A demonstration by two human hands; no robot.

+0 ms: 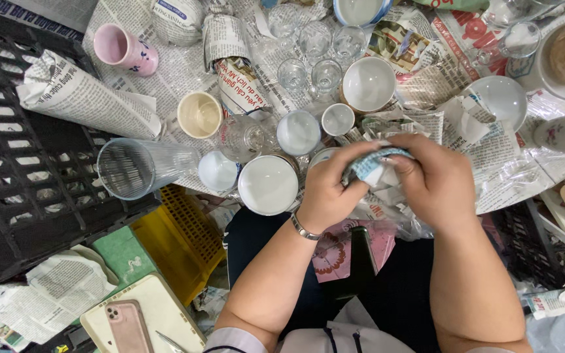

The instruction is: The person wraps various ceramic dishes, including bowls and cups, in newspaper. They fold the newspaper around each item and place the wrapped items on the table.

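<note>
Both hands, left hand [329,193] and right hand [434,183], clench a small blue-rimmed item [375,162] half-swathed in newspaper above the lap; wrapping looks unfinished; beyond, a few wrapped bundles [86,97] lie done, while many bare cups [199,114], bowls [369,84] and glasses [140,167] seemingly remain.

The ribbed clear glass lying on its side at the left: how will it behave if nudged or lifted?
The ribbed clear glass lies on its side, so a nudge would probably roll it. It looks thin-walled, likely fragile and light. Its ribs may help grip, though glass is probably slippery.
</note>
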